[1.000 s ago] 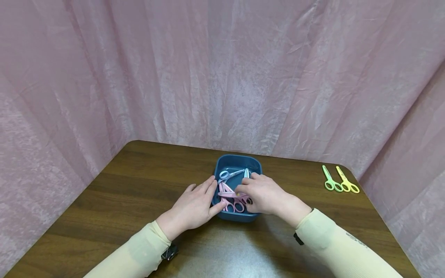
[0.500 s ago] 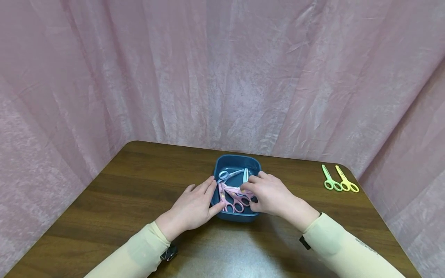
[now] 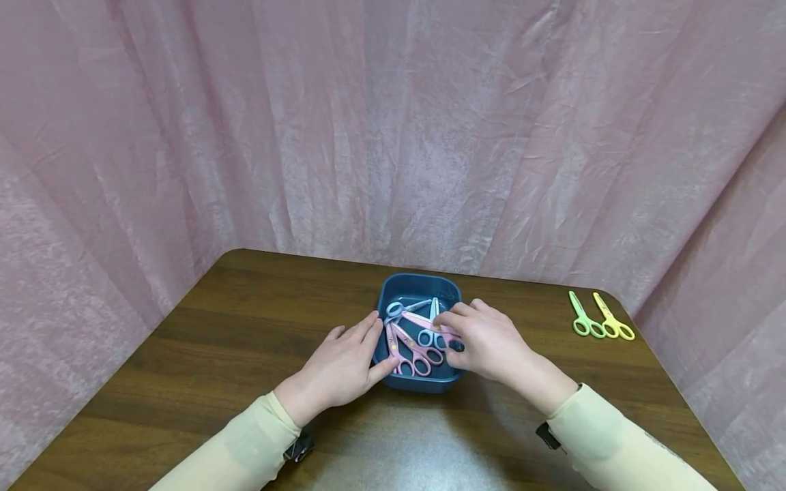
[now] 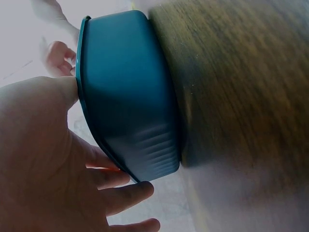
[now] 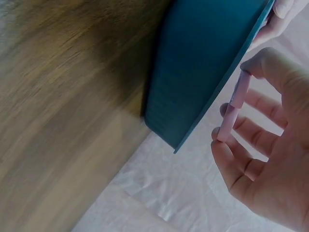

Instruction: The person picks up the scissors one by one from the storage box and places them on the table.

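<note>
Right hand (image 3: 488,337): pinches pink plastic scissors (image 3: 424,322) by the handle end, over the rounded dark-blue plastic bin (image 3: 420,385).
Left hand (image 3: 338,365): straight fingers and thumb touch the bin's rim.
Snag risk: held blades may catch light-blue plastic scissors (image 3: 434,307) if raised carelessly.
Bin risk: could slide under too light a touch.

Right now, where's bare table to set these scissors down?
Bare table stretches left of the left hand; another patch lies between the right hand and green scissors; a third, between the sleeves, on your side of the box. Crowded: inside the box, where pink scissors and blue scissors overlap; the far right corner, with yellow scissors.
</note>
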